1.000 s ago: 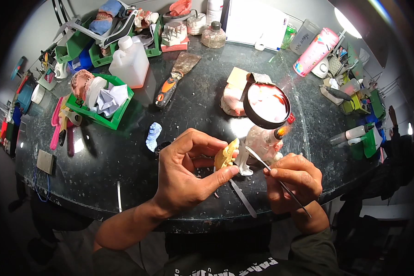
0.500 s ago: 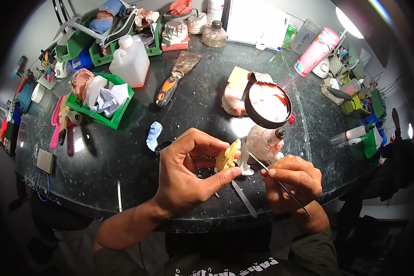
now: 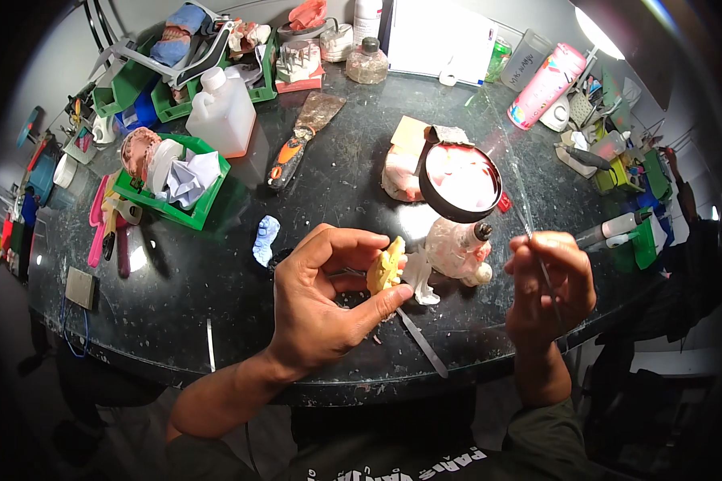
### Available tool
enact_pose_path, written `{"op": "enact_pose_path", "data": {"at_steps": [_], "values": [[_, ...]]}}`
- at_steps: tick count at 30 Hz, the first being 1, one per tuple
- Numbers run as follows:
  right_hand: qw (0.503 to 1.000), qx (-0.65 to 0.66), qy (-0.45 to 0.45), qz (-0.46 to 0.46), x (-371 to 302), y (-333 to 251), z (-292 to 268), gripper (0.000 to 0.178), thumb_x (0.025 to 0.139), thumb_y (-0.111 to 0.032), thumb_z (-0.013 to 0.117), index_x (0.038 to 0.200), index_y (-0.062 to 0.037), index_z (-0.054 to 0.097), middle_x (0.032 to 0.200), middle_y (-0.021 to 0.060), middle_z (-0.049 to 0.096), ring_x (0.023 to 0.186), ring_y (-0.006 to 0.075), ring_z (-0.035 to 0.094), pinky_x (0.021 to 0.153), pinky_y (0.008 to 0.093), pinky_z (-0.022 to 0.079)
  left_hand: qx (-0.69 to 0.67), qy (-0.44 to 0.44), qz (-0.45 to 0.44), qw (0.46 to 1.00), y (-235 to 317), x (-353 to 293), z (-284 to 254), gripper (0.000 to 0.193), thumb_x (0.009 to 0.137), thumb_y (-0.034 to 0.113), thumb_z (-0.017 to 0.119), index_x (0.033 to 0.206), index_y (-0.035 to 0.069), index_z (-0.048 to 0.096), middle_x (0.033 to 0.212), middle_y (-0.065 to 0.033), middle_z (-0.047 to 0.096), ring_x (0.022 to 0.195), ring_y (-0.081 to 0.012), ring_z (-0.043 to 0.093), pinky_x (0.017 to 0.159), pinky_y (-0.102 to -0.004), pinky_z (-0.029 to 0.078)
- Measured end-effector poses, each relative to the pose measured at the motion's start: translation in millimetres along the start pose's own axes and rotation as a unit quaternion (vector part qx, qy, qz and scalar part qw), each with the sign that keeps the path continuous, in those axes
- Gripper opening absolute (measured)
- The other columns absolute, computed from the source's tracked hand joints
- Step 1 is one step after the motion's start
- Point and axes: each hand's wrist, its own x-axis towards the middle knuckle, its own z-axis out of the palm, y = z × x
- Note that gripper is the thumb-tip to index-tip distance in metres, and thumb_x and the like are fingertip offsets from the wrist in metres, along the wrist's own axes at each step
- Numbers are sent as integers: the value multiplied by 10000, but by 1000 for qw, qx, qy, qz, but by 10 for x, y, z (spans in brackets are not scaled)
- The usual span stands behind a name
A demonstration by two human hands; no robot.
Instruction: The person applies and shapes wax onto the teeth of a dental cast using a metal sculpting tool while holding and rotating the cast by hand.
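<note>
One yellow dental model (image 3: 386,267) sits pinched in your left grip (image 3: 321,293) above the desk (image 3: 152,313), while your right grip (image 3: 552,284) holds a thin metal tool (image 3: 527,228) well apart from it, so the work seems under way, though how much is left cannot be told.

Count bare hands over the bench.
2: the left hand, near the bench's front centre, gripping a small yellow piece; the right hand, farther right, holding a slim metal tool. Neither is hidden.
</note>
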Motion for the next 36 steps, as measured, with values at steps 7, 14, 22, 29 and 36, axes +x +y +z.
{"op": "enact_pose_path", "data": {"at_steps": [7,14,22,29,36], "values": [[991,63,57,103,168,47,-49,120,948,-27,661,1031,54,635,889,112,673,688,95,613,597,208,486,32,-2,15,999,11,0,51,473,770,-104,781,1210,-41,619,1078,-60,530,995,-138,646,892,-266,606],[991,19,46,128,259,65,22,128,946,-71,687,976,43,638,845,45,635,737,71,585,662,191,461,23,-17,14,1000,8,-9,47,406,801,-73,773,1182,-32,638,1113,-82,577,991,-141,657,882,-260,588],[982,48,126,129,210,68,-56,127,978,-126,652,957,-7,614,792,32,617,650,62,561,562,178,416,36,-27,7,999,16,2,17,391,814,-54,773,1179,-22,638,1084,-71,616,980,-129,664,836,-244,589],[964,94,113,224,124,53,10,136,988,-156,632,945,-34,588,742,33,610,567,48,505,505,176,392,29,-17,-17,999,23,6,0,438,796,-49,791,1197,-14,618,1073,-70,618,969,-118,658,806,-241,599],[971,181,31,151,-47,-73,88,130,990,-84,596,1008,-13,489,806,99,600,608,91,550,538,209,461,32,-19,-27,999,16,-1,6,503,771,-31,822,1219,-12,594,994,-65,636,946,-107,652,777,-254,612]]}}
